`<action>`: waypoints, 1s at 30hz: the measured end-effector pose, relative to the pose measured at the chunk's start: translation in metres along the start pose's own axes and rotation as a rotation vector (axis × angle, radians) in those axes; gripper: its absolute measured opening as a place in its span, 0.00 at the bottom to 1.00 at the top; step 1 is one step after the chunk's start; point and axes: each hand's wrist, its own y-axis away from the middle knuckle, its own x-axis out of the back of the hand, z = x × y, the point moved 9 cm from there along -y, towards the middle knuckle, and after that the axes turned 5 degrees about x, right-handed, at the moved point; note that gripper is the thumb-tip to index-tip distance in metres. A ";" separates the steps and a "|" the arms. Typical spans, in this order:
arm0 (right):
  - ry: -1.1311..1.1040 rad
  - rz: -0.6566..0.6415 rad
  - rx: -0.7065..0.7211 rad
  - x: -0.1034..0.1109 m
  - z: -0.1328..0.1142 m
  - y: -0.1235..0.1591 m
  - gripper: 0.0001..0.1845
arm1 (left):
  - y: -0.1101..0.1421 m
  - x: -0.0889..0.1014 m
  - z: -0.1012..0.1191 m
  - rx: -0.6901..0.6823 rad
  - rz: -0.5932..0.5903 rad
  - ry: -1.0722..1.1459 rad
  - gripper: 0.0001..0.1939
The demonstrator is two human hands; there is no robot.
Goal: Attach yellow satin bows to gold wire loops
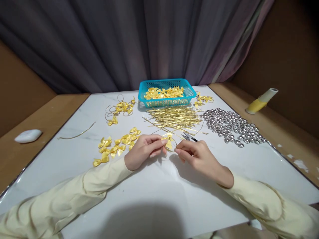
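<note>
Between finger and thumb, my left hand (147,146) pinches a yellow ribbon bow (169,141) above the white table. A thin gold tie (175,142) curves from the bow to my right hand (195,154), whose thumb and forefinger are closed on its end. Small scissors (189,137) lie just behind my right hand, partly hidden by it. Left of my left hand several loose yellow bows (117,146) are spread out. A pile of gold twist ties (174,118) lies beyond both hands.
A blue basket (167,102) of yellow bows stands at the back. Bows with looped ties (124,108) lie left of it, others (203,99) right. Silver beads (231,126) cover the right side. A white mouse-shaped object (28,136) and a yellow-wound spool (261,101) flank the table.
</note>
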 end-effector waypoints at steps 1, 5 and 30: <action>-0.006 0.004 -0.010 0.001 0.001 0.000 0.10 | 0.000 0.000 -0.001 0.005 -0.003 0.006 0.16; -0.023 0.013 -0.021 0.002 -0.001 -0.002 0.10 | 0.000 -0.002 -0.004 0.021 -0.028 0.036 0.16; 0.002 -0.020 0.022 -0.001 -0.005 0.000 0.11 | 0.000 -0.005 -0.008 0.076 -0.051 0.101 0.15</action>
